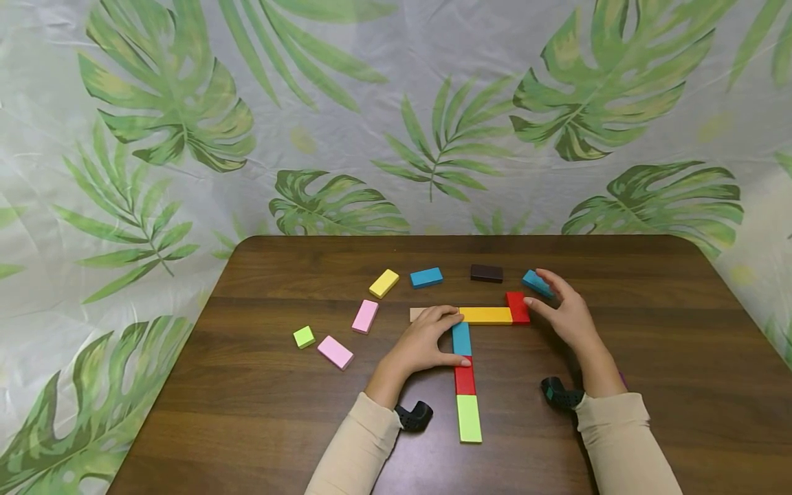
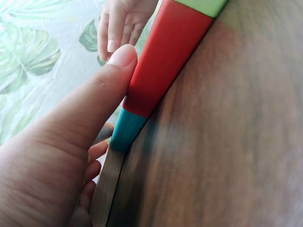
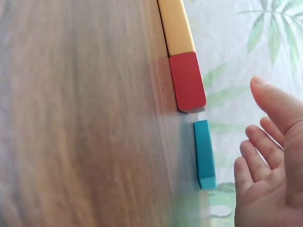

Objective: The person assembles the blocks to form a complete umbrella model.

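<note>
Flat wooden blocks lie end to end in a T-like shape. Its stem is a blue block [image 1: 461, 338], a red block [image 1: 465, 380] and a green block [image 1: 469, 418]; its bar has a natural wood block [image 1: 417, 315], a yellow-orange block [image 1: 485, 315] and a second red block [image 1: 518, 308] set crosswise. My left hand [image 1: 423, 344] rests on the stem, thumb at the first red block [image 2: 165, 56], fingertips by the junction. My right hand [image 1: 570, 317], fingers spread and holding nothing, hovers beside the second red block and a loose blue block [image 3: 204, 153].
Loose blocks lie around: yellow [image 1: 384, 283], blue [image 1: 426, 278], dark brown [image 1: 486, 273], two pink ones [image 1: 365, 317] and a small green one [image 1: 304, 337]. A leaf-patterned cloth [image 1: 334, 124] hangs behind the wooden table [image 1: 260, 426].
</note>
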Demonstrator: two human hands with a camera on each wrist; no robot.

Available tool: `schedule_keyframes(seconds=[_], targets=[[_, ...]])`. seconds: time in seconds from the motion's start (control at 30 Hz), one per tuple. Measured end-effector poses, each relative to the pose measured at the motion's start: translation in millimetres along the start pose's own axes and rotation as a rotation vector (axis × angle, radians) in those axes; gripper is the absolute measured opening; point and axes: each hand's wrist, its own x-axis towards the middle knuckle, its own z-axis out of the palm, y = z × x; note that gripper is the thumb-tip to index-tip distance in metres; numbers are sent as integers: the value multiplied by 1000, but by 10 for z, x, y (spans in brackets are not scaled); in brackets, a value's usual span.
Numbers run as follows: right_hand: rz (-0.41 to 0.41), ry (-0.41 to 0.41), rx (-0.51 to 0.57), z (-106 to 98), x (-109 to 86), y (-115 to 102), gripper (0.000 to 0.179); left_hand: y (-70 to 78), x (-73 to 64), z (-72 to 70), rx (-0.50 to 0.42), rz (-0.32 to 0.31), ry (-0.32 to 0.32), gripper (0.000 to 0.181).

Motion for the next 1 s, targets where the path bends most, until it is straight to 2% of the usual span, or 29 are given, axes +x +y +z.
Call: schedule_keyframes(seconds=[0.3, 0.57, 1.0], targets=[[4, 59, -5, -21, 32, 105, 61, -1, 0, 6, -10, -7, -5, 83], [31, 96, 72, -39, 27, 200, 62, -1, 1, 4, -8, -7, -8, 82], [106, 67, 78, -51, 74, 280, 62, 5, -6, 0, 0, -10, -5, 81]])
